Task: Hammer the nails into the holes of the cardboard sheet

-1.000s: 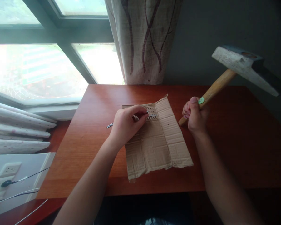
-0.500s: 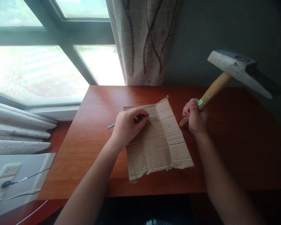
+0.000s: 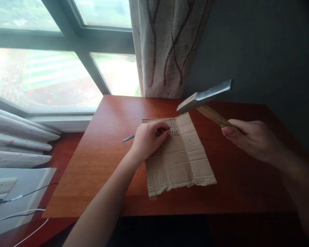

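Observation:
A creased sheet of brown cardboard (image 3: 181,157) lies flat on the red-brown wooden table (image 3: 105,164). At its far edge sits a small perforated plate (image 3: 173,127). My left hand (image 3: 148,139) rests there, fingers pinched on something small and dark that I cannot make out. My right hand (image 3: 249,137) is wrapped round the wooden handle of a hammer (image 3: 203,99). The grey metal head hangs tilted just above and right of the small plate.
A loose metal nail (image 3: 128,138) lies on the table left of my left hand. A patterned curtain (image 3: 167,44) hangs behind the table beside a large window (image 3: 48,68). A white power strip (image 3: 0,187) with cables sits low at the left.
My right hand swung the hammer down and leftward; its head went from high at the right to just above the small plate. My left hand kept its pinch.

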Motion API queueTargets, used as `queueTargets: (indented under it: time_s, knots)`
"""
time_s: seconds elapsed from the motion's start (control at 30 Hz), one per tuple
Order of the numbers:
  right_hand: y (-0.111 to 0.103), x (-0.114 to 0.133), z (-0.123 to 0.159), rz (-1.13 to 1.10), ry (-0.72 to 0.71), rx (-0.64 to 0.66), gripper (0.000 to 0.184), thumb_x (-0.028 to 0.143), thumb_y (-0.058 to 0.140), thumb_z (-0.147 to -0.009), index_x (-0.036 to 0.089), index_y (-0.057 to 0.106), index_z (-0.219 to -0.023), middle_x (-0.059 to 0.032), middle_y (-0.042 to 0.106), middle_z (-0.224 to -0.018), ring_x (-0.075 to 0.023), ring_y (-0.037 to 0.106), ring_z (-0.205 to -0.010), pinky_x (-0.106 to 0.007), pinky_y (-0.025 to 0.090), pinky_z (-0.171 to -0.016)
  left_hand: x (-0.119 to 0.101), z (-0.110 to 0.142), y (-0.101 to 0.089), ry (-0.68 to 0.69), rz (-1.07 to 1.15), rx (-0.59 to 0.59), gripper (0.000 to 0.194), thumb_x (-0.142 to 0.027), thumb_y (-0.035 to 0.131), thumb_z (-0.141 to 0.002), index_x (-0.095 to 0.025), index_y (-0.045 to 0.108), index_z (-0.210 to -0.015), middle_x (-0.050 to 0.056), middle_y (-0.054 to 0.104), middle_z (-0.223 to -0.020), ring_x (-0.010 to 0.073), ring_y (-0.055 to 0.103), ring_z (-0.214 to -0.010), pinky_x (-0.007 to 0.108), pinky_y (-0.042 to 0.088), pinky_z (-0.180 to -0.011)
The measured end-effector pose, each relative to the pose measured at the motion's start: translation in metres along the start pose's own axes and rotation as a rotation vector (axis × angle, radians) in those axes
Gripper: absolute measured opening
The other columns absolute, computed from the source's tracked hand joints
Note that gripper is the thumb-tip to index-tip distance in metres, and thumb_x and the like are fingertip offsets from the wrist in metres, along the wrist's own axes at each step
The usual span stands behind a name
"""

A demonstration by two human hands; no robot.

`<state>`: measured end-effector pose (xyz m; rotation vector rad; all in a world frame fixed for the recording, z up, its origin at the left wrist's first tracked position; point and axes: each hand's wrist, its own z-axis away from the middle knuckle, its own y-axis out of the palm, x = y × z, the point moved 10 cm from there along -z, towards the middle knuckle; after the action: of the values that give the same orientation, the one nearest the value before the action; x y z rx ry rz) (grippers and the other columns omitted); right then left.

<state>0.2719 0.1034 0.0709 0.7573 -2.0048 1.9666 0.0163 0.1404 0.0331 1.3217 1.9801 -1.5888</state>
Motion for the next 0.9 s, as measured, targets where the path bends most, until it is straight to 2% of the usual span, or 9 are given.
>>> queueTargets:
  time_s: [0.1, 0.17, 0.37, 0.53, 0.77, 0.9]
  knots:
    - [0.002, 0.017, -0.001, 0.036, -0.031, 0.163, 0.056, 0.066, 0.044, -0.099, 0.022, 0.042, -0.064, 0.003, 0.039, -0.054, -0.011, 0.038, -0.048, -0.031, 0.028, -0.048, 0.0, 0.0, 0.0, -0.012, -0.002, 0.009, 0.007, -0.019, 0.068, -0.085, -0.021, 0.074, -0.085, -0.001, 0.078, -0.081, 0.0141, 0.068, -0.068, 0.025, 0.048, -0.063]
    - [0.004, 0.023, -0.003, 0.045, -0.043, 0.213, 0.057, 0.068, 0.043, -0.098, 0.022, 0.044, -0.064, 0.0027, 0.04, -0.055, -0.0114, 0.039, -0.048, -0.03, 0.027, -0.048, 0.0, 0.0, 0.0, -0.019, -0.003, 0.008, 0.007, -0.02, 0.068, -0.086, -0.021, 0.075, -0.085, 0.0, 0.078, -0.081, 0.0141, 0.067, -0.067, 0.025, 0.048, -0.063]
    - [-0.002, 0.031, -0.007, 0.036, -0.069, 0.149, 0.06, 0.073, 0.043, -0.095, 0.023, 0.042, -0.061, 0.0019, 0.038, -0.053, -0.0123, 0.037, -0.046, -0.031, 0.025, -0.046, 0.002, -0.001, 0.0, -0.025, -0.024, 0.002, 0.006, -0.019, 0.069, -0.085, -0.021, 0.075, -0.085, -0.001, 0.078, -0.082, 0.0145, 0.068, -0.067, 0.026, 0.048, -0.064]
    - [0.01, 0.027, -0.006, 0.007, -0.018, 0.212, 0.059, 0.074, 0.046, -0.093, 0.023, 0.046, -0.063, 0.0022, 0.042, -0.053, -0.0126, 0.038, -0.047, -0.03, 0.026, -0.046, 0.004, 0.0, 0.002, -0.027, -0.051, 0.012, 0.007, -0.021, 0.068, -0.086, -0.022, 0.075, -0.086, 0.0, 0.078, -0.08, 0.0154, 0.068, -0.067, 0.027, 0.048, -0.064]
    - [0.004, 0.031, -0.007, 0.011, -0.02, 0.179, 0.063, 0.077, 0.043, -0.092, 0.022, 0.043, -0.061, 0.0025, 0.039, -0.053, -0.0116, 0.036, -0.046, -0.03, 0.026, -0.045, 0.004, -0.001, 0.003, -0.023, -0.049, 0.015, 0.006, -0.021, 0.068, -0.086, -0.022, 0.075, -0.086, 0.0, 0.078, -0.082, 0.0153, 0.068, -0.067, 0.026, 0.048, -0.063]
    - [0.012, 0.032, -0.005, 0.016, -0.022, 0.227, 0.061, 0.075, 0.043, -0.094, 0.022, 0.046, -0.063, 0.0019, 0.042, -0.053, -0.0124, 0.038, -0.047, -0.03, 0.026, -0.046, 0.003, -0.001, 0.001, -0.021, -0.065, 0.011, 0.006, -0.02, 0.069, -0.085, -0.022, 0.075, -0.085, 0.0, 0.077, -0.079, 0.0155, 0.067, -0.066, 0.027, 0.047, -0.062]
